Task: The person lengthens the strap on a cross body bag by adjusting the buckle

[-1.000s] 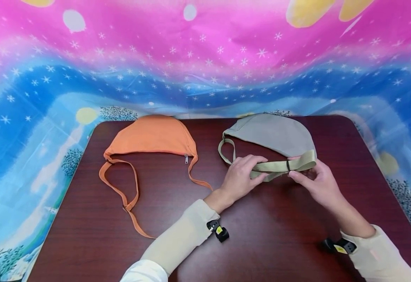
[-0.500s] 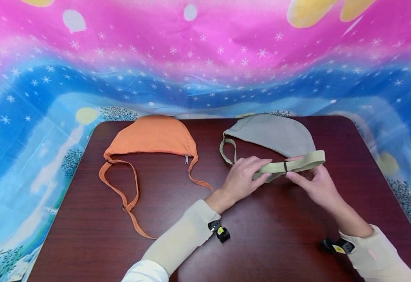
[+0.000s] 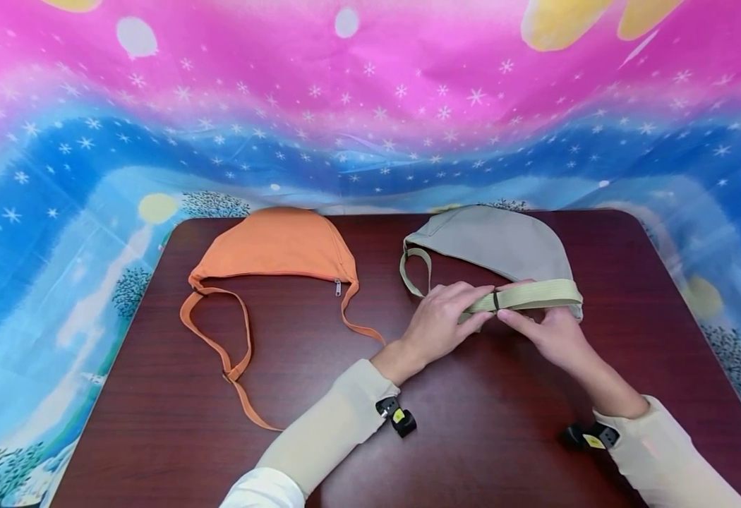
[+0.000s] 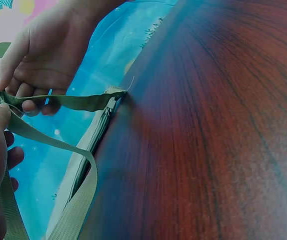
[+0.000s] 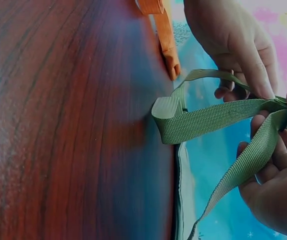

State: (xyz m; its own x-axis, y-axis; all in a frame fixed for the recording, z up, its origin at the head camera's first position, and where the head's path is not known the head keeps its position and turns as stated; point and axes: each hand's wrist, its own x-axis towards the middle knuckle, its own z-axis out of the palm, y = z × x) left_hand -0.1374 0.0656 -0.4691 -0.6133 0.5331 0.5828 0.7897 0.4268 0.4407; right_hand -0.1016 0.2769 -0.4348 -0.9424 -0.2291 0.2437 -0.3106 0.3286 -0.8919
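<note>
A grey crescent-shaped bag (image 3: pixel 497 240) lies at the back right of the table, its pale green webbing strap (image 3: pixel 542 293) raised in front of it. My left hand (image 3: pixel 437 317) pinches the strap between thumb and fingers. Close beside it, my right hand (image 3: pixel 561 335) pinches the strap at its black slider buckle (image 3: pixel 496 301). To the right of the buckle the strap doubles back in a loop. In the right wrist view, two lengths of webbing (image 5: pixel 208 120) meet at the fingertips. The left wrist view has the strap end (image 4: pixel 114 95) joining the bag's corner.
An orange crescent-shaped bag (image 3: pixel 275 247) lies at the back left, its zipper pull (image 3: pixel 338 287) hanging at the right corner. Its orange strap (image 3: pixel 243 402) trails toward the front, partly behind my left sleeve (image 3: pixel 326 423). A patterned cloth (image 3: pixel 345 155) hangs behind the dark wooden table (image 3: pixel 472 451).
My right hand has shifted left with the slider buckle, closer to my left hand. The strap loop right of the buckle has grown longer. My left hand has barely moved.
</note>
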